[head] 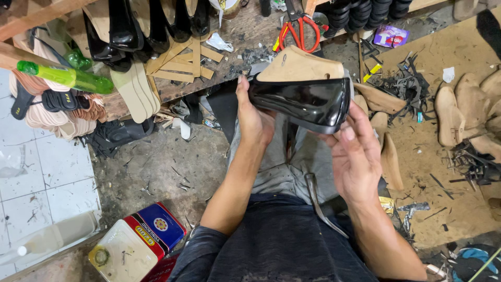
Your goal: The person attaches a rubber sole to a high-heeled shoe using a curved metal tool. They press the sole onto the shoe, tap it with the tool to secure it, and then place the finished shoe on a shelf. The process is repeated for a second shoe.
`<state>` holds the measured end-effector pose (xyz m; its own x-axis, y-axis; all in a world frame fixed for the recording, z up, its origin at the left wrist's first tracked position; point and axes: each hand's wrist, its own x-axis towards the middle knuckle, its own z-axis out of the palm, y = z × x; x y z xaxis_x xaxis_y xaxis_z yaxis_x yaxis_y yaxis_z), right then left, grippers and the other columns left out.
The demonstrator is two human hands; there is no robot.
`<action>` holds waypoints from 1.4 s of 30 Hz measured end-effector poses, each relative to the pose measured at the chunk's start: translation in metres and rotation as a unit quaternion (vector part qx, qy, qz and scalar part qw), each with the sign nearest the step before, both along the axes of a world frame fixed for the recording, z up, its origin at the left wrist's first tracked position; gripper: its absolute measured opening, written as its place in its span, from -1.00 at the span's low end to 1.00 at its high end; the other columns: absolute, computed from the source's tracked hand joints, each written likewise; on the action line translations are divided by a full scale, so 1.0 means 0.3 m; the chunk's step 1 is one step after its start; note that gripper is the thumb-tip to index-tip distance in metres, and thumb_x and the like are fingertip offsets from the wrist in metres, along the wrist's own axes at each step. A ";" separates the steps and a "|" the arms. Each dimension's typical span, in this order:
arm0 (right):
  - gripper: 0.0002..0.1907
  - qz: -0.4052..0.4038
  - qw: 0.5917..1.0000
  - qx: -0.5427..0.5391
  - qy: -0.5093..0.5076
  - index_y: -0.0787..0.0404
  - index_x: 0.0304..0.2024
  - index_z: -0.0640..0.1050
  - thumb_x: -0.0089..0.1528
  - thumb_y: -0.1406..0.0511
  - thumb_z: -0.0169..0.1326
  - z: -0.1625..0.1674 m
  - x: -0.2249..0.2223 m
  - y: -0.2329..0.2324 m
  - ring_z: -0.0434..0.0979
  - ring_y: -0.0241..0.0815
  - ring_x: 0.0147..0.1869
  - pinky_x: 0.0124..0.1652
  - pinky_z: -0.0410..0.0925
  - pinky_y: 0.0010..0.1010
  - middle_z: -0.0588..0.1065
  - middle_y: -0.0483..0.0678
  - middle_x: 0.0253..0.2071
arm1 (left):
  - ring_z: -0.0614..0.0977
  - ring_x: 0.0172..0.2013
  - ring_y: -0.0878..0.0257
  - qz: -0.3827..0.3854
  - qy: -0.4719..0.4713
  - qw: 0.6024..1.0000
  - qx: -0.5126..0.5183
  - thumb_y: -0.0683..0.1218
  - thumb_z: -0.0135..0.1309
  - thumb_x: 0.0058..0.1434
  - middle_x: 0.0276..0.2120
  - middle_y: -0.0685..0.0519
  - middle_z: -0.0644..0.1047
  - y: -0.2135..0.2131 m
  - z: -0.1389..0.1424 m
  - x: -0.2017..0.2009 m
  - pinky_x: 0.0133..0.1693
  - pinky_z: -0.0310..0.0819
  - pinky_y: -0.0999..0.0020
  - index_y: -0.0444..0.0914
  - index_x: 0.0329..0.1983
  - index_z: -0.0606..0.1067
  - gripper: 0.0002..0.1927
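I hold the shoe [302, 102], glossy black upper on a wooden last, between both hands, long axis running left-right. My left hand [254, 116] grips its left end, closed; my right hand [355, 154], half open, supports the right end from below.

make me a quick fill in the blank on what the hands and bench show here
1. Both hands hold a glossy black shoe upper stretched over a pale ____ shoe last.
2. The left hand grips the shoe at its ____ end as the picture shows it.
3. The scissors on the bench have ____ handles.
4. The right hand supports the shoe from ____.

Missing words: wooden; left; red; below
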<state>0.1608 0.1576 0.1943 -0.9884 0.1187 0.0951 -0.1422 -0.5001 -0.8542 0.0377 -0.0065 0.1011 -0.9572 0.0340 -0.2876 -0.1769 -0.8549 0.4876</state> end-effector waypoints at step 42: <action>-0.40 0.025 0.999 -0.031 0.015 0.30 0.54 0.12 0.48 0.30 -0.10 -0.009 -0.026 0.021 0.43 -0.11 0.41 0.33 0.37 -0.13 0.33 0.02 0.42 | 0.57 0.10 0.04 0.043 -0.027 0.998 0.024 0.20 -0.06 0.44 0.10 -0.07 0.53 0.020 -0.034 -0.029 0.17 0.43 0.05 -0.30 0.26 0.31 -0.44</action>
<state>0.1530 0.1640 0.1916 -0.9901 0.0756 0.1180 -0.1401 -0.5587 -0.8174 0.0288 -0.0004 0.0908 -0.9404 -0.0334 -0.3386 -0.1260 -0.8902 0.4379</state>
